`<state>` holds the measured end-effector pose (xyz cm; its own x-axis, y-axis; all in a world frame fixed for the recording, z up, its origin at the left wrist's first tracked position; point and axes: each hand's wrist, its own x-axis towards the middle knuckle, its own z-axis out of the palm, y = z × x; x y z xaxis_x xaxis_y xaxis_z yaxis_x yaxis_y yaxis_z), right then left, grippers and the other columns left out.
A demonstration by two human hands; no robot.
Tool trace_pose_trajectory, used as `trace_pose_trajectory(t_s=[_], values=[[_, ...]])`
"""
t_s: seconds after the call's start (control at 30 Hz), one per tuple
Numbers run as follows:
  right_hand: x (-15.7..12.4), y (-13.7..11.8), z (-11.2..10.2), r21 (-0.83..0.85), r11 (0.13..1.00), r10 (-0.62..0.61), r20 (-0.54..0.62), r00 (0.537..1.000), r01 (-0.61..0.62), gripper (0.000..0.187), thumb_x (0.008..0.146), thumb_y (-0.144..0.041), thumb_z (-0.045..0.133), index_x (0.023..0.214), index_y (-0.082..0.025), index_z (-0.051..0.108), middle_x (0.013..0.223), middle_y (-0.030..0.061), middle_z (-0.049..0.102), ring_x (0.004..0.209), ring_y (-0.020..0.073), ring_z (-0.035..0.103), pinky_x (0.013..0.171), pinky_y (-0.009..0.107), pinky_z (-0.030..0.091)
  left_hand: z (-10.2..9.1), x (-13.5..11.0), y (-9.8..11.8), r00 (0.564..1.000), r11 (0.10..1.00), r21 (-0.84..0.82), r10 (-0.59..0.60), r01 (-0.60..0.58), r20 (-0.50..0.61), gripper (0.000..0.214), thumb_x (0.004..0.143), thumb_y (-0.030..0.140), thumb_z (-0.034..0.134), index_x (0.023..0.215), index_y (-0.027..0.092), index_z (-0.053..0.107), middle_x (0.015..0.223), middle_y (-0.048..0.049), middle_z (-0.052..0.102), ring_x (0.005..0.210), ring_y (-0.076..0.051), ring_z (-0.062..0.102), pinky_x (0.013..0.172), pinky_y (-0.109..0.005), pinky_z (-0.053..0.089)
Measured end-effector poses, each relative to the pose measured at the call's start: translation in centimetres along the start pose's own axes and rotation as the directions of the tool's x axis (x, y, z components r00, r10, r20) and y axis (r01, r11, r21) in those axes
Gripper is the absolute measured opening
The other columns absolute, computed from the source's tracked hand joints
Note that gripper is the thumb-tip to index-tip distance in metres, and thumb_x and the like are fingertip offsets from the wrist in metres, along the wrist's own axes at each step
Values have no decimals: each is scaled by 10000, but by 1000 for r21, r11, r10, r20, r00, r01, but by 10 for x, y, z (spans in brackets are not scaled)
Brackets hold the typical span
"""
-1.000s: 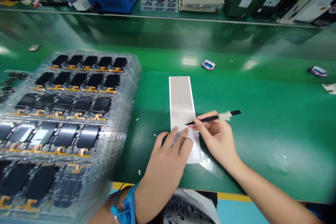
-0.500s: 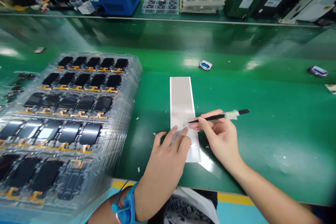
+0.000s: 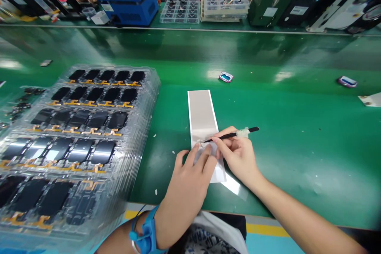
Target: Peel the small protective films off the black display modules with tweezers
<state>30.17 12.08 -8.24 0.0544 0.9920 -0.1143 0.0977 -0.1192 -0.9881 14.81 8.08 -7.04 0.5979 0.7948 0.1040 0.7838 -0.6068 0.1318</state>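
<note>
A long strip of adhesive backing sheet, beige-grey with white borders, lies on the green bench in front of me. My left hand rests on its near half, fingers spread and the tips pressing the paper down. In my right hand are slim black tweezers, wrapped near the rear end with pale tape. Their point touches the strip just beyond my left fingertips. Whether anything tiny is between the tips, I cannot make out. A clear film piece sticks out under the strip's near end.
On the left stands a stack of clear trays holding several black watch-type screens with orange flex cables. Small framed parts lie farther back on the bench. A raised shelf carries a blue machine, parts boxes and a green case.
My right hand and the tweezers have moved left along the strip, bringing the point close to my left fingertips. The strip has tilted slightly. The camera view has shifted a little.
</note>
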Motion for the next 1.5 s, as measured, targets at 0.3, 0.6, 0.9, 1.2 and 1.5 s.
trace_pose_trajectory(t_s=[0.3, 0.6, 0.9, 1.2, 1.5], values=[[-1, 2, 0, 15, 999, 35, -35, 999, -34, 272, 804, -445, 667, 783, -189, 577, 371, -73, 481, 263, 67, 359, 283, 189, 214, -2, 1, 2, 999, 999, 38, -23, 22, 47, 233, 978, 82, 421, 1094, 182, 597, 1437, -56, 568, 1256, -307, 543, 892, -487, 466], [-1, 2, 1, -2, 998, 67, -11, 998, -67, 224, 830, -390, 645, 835, -185, 555, 351, -82, 483, 276, 80, 442, 316, 163, 294, -11, 0, -2, 994, 989, -133, -44, 57, 98, 173, 981, 95, 424, 1077, 184, 536, 1403, -89, 571, 1232, -322, 521, 866, -490, 468], [0, 0, -1, 32, 997, 65, 75, 995, -68, 199, 830, -354, 651, 803, -181, 557, 377, -95, 461, 269, 60, 417, 299, 152, 266, -13, 5, -38, 970, 833, -500, -229, 236, 76, 201, 1036, 191, 363, 1210, 229, 456, 1305, -78, 605, 1285, -256, 465, 1000, -461, 403], [-1, 2, -3, 82, 994, 74, 64, 995, -79, 215, 806, -381, 679, 771, -185, 598, 370, -87, 471, 221, 54, 364, 233, 151, 227, -9, 4, -42, 970, 840, -485, -204, 242, 131, 151, 1037, 171, 352, 1141, 232, 443, 1310, -41, 644, 1357, -192, 458, 1174, -478, 235], [-4, -1, -6, 104, 991, 79, 79, 994, -87, 217, 795, -374, 705, 768, -183, 606, 436, -59, 543, 232, 49, 375, 229, 153, 257, -10, 6, -41, 969, 858, -451, -208, 246, 134, 111, 1032, 176, 345, 1081, 231, 428, 1275, -52, 670, 1345, -206, 488, 1175, -512, 245]])
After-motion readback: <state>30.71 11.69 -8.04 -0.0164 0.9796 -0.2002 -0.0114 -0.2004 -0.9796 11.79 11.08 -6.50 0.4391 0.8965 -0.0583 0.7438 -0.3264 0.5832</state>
